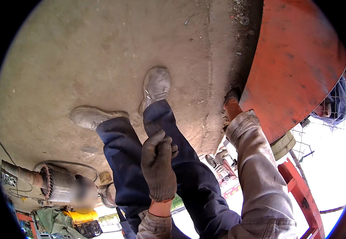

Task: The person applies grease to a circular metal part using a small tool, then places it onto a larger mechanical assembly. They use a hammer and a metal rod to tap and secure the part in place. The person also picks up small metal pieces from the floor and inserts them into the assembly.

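Observation:
My left hand [159, 169], in a dark grey knit glove, hovers over my trousered legs. Its fingers are curled closed. Nothing sticks out of them, and the inside of the grip is hidden. Stretched out to the right, my right arm reaches the lower left edge of a large orange metal sheet [292, 59]. There my gloved right hand [231, 96] is small and in shadow against that edge. Its fingers are hidden, so whether they grip the sheet does not show.
My grey shoes [157, 83] stand on a dusty concrete floor [81, 51]. An electric motor rotor [57, 181] lies at the lower left, near a green cloth [53, 221] and a cable. An orange metal frame [302, 199] and wire mesh [302, 143] are at the right. Debris [242, 20] lines the floor beside the sheet.

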A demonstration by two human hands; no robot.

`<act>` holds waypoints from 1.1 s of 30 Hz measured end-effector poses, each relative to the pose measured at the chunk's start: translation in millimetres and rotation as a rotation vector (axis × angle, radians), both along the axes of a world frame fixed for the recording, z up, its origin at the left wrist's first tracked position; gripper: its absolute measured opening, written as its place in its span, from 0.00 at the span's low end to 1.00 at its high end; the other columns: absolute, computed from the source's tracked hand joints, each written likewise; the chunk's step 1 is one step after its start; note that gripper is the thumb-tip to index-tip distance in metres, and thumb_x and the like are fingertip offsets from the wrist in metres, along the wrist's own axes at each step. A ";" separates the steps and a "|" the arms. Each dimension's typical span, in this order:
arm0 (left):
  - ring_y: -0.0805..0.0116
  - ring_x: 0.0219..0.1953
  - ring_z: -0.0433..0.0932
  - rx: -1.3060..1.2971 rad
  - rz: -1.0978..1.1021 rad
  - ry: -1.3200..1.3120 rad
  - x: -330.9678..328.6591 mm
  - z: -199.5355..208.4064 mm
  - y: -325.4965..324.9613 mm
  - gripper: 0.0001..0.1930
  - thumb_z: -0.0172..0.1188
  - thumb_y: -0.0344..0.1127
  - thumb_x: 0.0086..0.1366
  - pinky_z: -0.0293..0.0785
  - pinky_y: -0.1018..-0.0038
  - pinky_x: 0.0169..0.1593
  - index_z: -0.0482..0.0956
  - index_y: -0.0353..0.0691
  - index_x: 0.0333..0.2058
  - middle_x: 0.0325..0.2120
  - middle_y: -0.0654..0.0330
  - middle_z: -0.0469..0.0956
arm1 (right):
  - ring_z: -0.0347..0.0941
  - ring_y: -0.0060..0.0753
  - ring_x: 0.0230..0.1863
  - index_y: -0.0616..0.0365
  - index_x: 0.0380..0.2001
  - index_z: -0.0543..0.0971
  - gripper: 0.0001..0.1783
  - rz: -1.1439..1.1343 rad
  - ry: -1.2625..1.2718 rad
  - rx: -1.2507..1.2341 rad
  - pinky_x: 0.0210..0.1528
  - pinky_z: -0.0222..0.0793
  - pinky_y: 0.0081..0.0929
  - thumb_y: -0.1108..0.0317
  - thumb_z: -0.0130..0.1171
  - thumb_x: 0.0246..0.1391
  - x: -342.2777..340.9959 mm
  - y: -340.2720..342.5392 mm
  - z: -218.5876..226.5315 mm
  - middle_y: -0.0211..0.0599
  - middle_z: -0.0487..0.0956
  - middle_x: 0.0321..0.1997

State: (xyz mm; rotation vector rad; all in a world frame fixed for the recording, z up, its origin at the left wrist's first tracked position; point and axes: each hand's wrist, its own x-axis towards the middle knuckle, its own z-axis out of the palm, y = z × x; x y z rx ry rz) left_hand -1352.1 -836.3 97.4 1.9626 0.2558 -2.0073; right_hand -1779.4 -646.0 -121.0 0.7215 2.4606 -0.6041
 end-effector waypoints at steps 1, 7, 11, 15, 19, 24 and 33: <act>0.74 0.41 0.81 0.006 -0.009 0.012 -1.5 0.6 -0.4 0.13 0.59 0.27 0.74 0.80 0.75 0.46 0.78 0.36 0.55 0.42 0.60 0.81 | 0.75 0.33 0.34 0.44 0.59 0.73 0.21 -0.007 0.004 -0.015 0.28 0.66 0.32 0.67 0.60 0.64 -7.1 0.4 -5.5 0.30 0.77 0.45; 0.73 0.42 0.81 -0.011 -0.064 0.111 -6.7 9.1 3.9 0.12 0.59 0.28 0.75 0.80 0.75 0.48 0.78 0.37 0.56 0.44 0.60 0.81 | 0.74 0.32 0.32 0.45 0.53 0.74 0.16 -0.058 0.004 -0.081 0.28 0.65 0.32 0.68 0.60 0.63 -23.2 -1.0 -24.0 0.30 0.77 0.40; 0.72 0.40 0.82 0.011 -0.089 0.091 -6.7 9.2 0.8 0.13 0.59 0.28 0.75 0.81 0.73 0.46 0.79 0.39 0.55 0.44 0.60 0.80 | 0.73 0.31 0.30 0.45 0.49 0.75 0.13 -0.083 0.022 -0.118 0.28 0.65 0.32 0.68 0.60 0.63 -28.0 1.5 -21.8 0.30 0.76 0.37; 0.73 0.41 0.81 -0.010 -0.060 0.087 -2.8 7.3 -0.4 0.12 0.59 0.28 0.75 0.80 0.74 0.47 0.79 0.38 0.55 0.43 0.60 0.81 | 0.72 0.30 0.29 0.46 0.46 0.75 0.10 -0.088 0.044 -0.165 0.28 0.64 0.31 0.69 0.60 0.62 -22.7 1.2 -22.1 0.30 0.76 0.34; 0.73 0.39 0.81 0.027 -0.048 0.076 -2.9 8.5 -5.5 0.12 0.59 0.26 0.74 0.81 0.73 0.45 0.79 0.38 0.54 0.42 0.60 0.80 | 0.71 0.29 0.27 0.47 0.42 0.76 0.07 -0.085 0.082 -0.251 0.27 0.64 0.31 0.69 0.60 0.62 -2.0 0.2 -16.6 0.30 0.76 0.31; 0.74 0.37 0.80 0.012 -0.023 0.065 -2.2 7.2 -9.1 0.12 0.59 0.26 0.73 0.80 0.74 0.43 0.79 0.37 0.53 0.41 0.60 0.80 | 0.70 0.28 0.26 0.47 0.37 0.76 0.04 -0.005 0.105 -0.383 0.27 0.63 0.31 0.70 0.60 0.62 26.0 -25.8 -14.3 0.30 0.75 0.28; 0.77 0.31 0.77 -0.001 0.046 0.047 5.1 1.8 -7.1 0.11 0.60 0.27 0.72 0.75 0.76 0.35 0.80 0.37 0.52 0.37 0.60 0.81 | 0.66 0.28 0.19 0.53 0.28 0.74 0.09 0.462 0.172 -0.385 0.24 0.58 0.33 0.66 0.60 0.62 72.2 -199.1 22.3 0.30 0.72 0.20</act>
